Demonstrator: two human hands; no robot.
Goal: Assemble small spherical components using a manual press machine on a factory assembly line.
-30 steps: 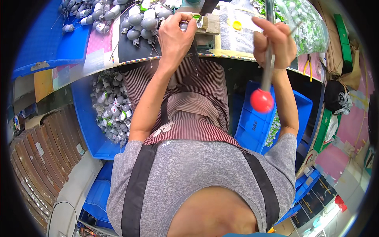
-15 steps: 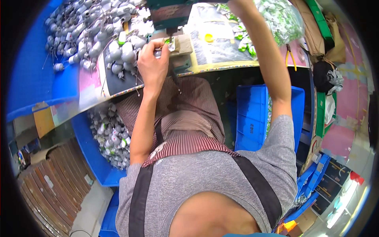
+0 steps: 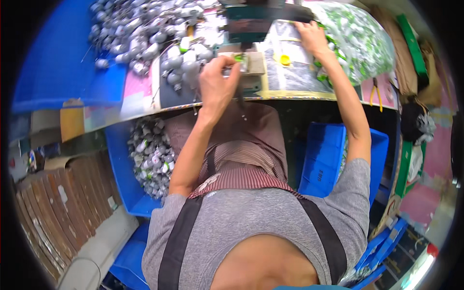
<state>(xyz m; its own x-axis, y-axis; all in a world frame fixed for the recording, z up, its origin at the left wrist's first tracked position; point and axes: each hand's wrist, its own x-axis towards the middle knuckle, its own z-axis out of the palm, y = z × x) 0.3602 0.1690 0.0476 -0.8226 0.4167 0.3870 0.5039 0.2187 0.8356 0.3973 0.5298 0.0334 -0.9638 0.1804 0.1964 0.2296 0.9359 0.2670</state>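
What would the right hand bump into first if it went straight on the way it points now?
Probably the dark bar beside the teal bench machine, just ahead of the right hand; depth is unclear, so the hand might pass beneath.

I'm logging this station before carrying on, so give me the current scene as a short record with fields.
Left hand: fingers at a small green-topped piece by the pale block; grip unclear
Right hand: beside the clear bag of green-and-white pieces; holding unclear
Machine: dark green head above the block
Left tabletop: heap of grey bulb-shaped pieces
Right tabletop: yellow disc; yellow-handled pliers at front edge
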